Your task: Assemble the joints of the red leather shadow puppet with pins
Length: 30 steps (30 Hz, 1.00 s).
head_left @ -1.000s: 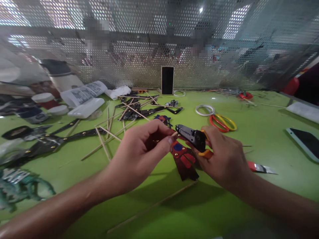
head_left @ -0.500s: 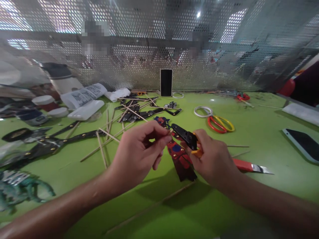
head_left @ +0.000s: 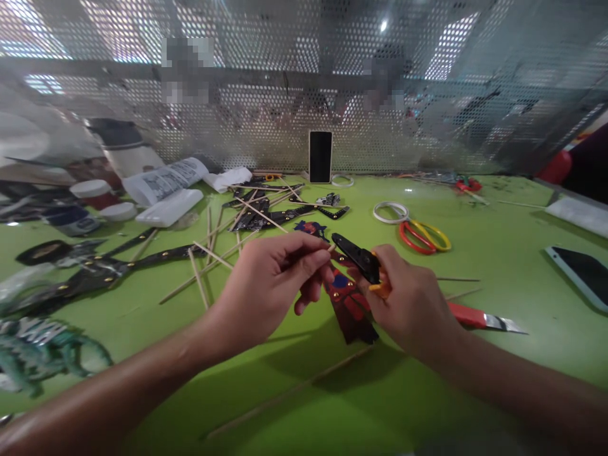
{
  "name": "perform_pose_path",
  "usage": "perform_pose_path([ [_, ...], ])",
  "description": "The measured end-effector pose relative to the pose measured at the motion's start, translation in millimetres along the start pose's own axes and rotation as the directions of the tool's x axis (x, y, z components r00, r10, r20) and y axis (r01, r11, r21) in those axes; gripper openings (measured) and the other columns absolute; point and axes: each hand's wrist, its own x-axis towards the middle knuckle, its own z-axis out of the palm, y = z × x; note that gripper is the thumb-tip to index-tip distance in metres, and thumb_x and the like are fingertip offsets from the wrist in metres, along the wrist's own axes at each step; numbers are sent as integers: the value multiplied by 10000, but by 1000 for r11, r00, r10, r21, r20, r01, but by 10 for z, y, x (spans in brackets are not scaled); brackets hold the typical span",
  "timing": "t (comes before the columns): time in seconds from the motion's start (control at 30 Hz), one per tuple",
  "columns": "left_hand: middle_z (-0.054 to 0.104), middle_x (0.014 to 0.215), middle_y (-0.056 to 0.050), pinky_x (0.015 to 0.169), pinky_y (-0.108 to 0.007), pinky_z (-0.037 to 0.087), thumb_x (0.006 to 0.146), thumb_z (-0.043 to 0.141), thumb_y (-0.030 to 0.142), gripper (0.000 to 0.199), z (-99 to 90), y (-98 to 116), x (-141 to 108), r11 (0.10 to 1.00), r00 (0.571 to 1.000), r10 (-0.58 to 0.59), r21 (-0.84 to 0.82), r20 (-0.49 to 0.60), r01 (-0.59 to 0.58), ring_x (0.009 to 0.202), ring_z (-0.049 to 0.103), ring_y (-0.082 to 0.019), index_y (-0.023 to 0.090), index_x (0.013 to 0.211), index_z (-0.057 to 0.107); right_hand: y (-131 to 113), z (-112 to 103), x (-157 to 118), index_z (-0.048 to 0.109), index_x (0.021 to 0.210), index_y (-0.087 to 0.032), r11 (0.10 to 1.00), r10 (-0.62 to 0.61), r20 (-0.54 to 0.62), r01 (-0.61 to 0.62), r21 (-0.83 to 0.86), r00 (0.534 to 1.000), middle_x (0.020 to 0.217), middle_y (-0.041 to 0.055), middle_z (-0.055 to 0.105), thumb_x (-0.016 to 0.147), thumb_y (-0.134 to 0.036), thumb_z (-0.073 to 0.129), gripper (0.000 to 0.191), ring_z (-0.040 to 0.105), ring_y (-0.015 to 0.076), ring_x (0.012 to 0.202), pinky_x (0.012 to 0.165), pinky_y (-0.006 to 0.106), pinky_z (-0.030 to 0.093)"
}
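My left hand point(head_left: 280, 278) pinches a short piece of thin wooden stick point(head_left: 332, 247) between thumb and fingertips; most of it is hidden by the fingers. Around the orange handles of a black-jawed cutting plier point(head_left: 358, 258), my right hand point(head_left: 408, 291) is closed. The plier's jaws point up and left, close to the stick's tip. Beneath both hands lies a dark red and blue printed figure piece point(head_left: 351, 313) with brass-coloured studs, flat on the green table point(head_left: 266, 424). A long stick point(head_left: 289, 394) rests in front of it.
A red-handled knife point(head_left: 489, 320) lies right of my right hand, blade exposed. Behind it are red and yellow rings point(head_left: 425, 237) and a phone point(head_left: 579, 275). Scattered sticks point(head_left: 202, 278) and black studded pieces point(head_left: 76, 278) spread left. Another phone point(head_left: 320, 157) stands upright by the mesh panel.
The view has shifted slightly, moving the scene a little rightward. My left fingers have rolled around the stick, whose tip now points up and right. The plier stays in my right hand.
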Motion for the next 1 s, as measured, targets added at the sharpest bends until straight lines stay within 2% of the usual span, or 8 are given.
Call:
perform_pose_path([
  [0.17, 636, 696, -2, 373, -100, 396, 967, 579, 168, 163, -43, 47, 19, 981, 990, -91, -159, 105, 107, 498, 533, -42, 111, 841, 665, -4, -22, -1, 475, 917, -189, 999, 16, 38, -17, 38, 999, 570, -32, 490, 903, -275, 484, 88, 457, 138, 432, 463, 252, 314],
  [0.33, 601, 660, 5, 367, -88, 327, 951, 615, 163, 164, -77, 21, 44, 895, 968, -153, -387, 197, 221, 469, 467, -18, 97, 836, 711, 17, -24, 0, 464, 914, -204, 996, 6, 51, -11, 90, 999, 567, -33, 491, 880, -262, 531, 95, 446, 143, 426, 455, 267, 319],
  [0.47, 557, 633, 14, 405, -83, 312, 952, 623, 171, 164, -83, 10, 65, 844, 952, -168, -463, 254, 272, 475, 427, -3, 80, 872, 734, 32, -6, 0, 475, 934, -197, 996, -1, 37, -3, 87, 999, 574, -26, 511, 878, -272, 542, 115, 451, 146, 422, 450, 271, 316],
  [0.6, 628, 674, -1, 424, -84, 338, 906, 702, 184, 129, -69, 10, 61, 878, 965, -197, -407, 176, 253, 482, 460, 2, 90, 819, 712, 23, 10, 10, 472, 911, -198, 996, -3, 38, 0, 90, 999, 554, -28, 500, 897, -291, 520, 106, 457, 151, 413, 444, 271, 299],
  [0.73, 695, 679, -30, 394, -111, 375, 874, 730, 179, 133, -47, 20, 54, 936, 983, -165, -303, 75, 181, 479, 546, -34, 88, 780, 707, -5, 18, 1, 458, 894, -202, 997, 23, 54, -27, 79, 998, 546, -34, 491, 905, -305, 512, 117, 462, 151, 416, 449, 261, 294],
  [0.9, 717, 667, -51, 423, -152, 467, 807, 779, 167, 136, -49, 7, 89, 942, 988, -150, -298, 27, 151, 511, 631, -87, 80, 743, 695, -27, 26, -24, 443, 889, -213, 996, 44, 64, -49, 78, 997, 564, -33, 504, 895, -312, 521, 127, 471, 148, 441, 470, 252, 299],
  [1.0, 691, 594, -34, 437, -163, 489, 799, 778, 157, 121, -58, -20, 108, 949, 992, -129, -289, 10, 126, 498, 631, -95, 84, 751, 695, -37, 27, -20, 446, 889, -212, 992, 62, 98, -72, 100, 993, 563, -31, 505, 906, -320, 487, 117, 457, 145, 437, 472, 255, 300],
])
